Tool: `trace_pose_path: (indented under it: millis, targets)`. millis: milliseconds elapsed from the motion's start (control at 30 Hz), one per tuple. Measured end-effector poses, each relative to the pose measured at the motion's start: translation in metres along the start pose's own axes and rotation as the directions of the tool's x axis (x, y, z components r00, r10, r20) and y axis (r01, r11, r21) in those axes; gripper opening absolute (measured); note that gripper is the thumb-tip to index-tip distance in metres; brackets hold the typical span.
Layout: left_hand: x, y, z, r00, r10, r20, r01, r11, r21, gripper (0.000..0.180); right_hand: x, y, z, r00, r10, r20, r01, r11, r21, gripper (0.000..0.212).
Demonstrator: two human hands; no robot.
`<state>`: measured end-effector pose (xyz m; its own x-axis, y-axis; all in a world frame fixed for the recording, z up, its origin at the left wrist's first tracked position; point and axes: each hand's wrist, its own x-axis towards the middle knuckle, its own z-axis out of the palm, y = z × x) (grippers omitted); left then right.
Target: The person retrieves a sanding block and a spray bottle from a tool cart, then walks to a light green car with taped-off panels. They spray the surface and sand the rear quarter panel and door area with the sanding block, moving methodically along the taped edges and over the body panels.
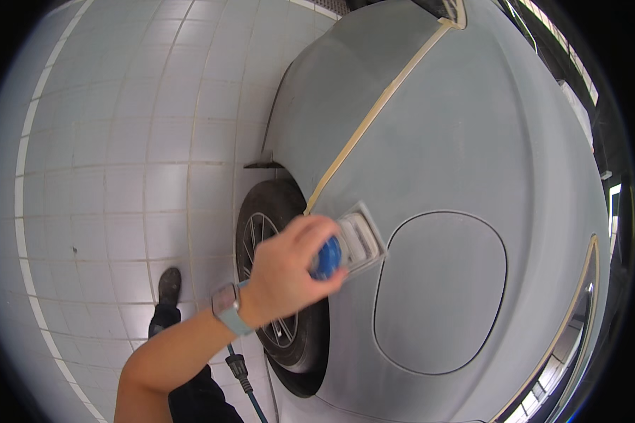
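My left hand (289, 264), with a watch on its wrist, is closed round the blue knob-like grip of what looks like a sander (363, 240). A pale rectangular base extends from the grip, its outline slightly smeared. The base is over the matte grey rear body panel (458, 155) of a car, just left of the rounded fuel flap (441, 292); full contact cannot be made out. Below the hand is the rear wheel (289, 331), partly covered by it. My right hand is out of view.
Tan masking tape (377, 113) runs along the panel seam down to the wheel arch. A cable with a black connector (238, 366) hangs by my leg. My shoe (169, 285) stands on the tiled floor (113, 211). A taped-edged rear light (564, 366) lies at lower right.
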<state>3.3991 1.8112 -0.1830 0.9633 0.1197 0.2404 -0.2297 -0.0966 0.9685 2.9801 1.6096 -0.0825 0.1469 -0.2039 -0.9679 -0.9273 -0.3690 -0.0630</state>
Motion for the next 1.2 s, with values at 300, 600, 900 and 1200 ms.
trace_pose_path:
  millis: [300, 600, 900, 1200]
  targets:
    - [-0.186, 0.072, 0.048, 0.940, 0.324, 0.110, -0.333, 0.939, 0.080, 0.035, -0.008, 0.042, -0.035, 0.999, 0.039, -0.010, -0.040, 0.986, -0.164, 0.046]
    - [-0.256, 0.085, 0.058, 0.924, 0.360, 0.130, -0.371, 0.926, 0.073, 0.029, 0.003, 0.094, -0.048, 0.984, -0.172, -0.043, 0.155, 0.951, -0.266, 0.050]
    - [-0.069, 0.021, 0.023, 0.981, 0.187, -0.050, -0.188, 0.982, -0.012, 0.054, 0.018, 0.061, -0.040, 0.999, -0.038, 0.014, 0.040, 0.994, -0.100, 0.051]
    - [0.037, -0.057, -0.004, 0.998, -0.054, -0.039, 0.047, 0.986, -0.163, 0.052, 0.009, -0.027, -0.010, 0.989, -0.144, 0.027, 0.142, 0.988, 0.056, 0.053]
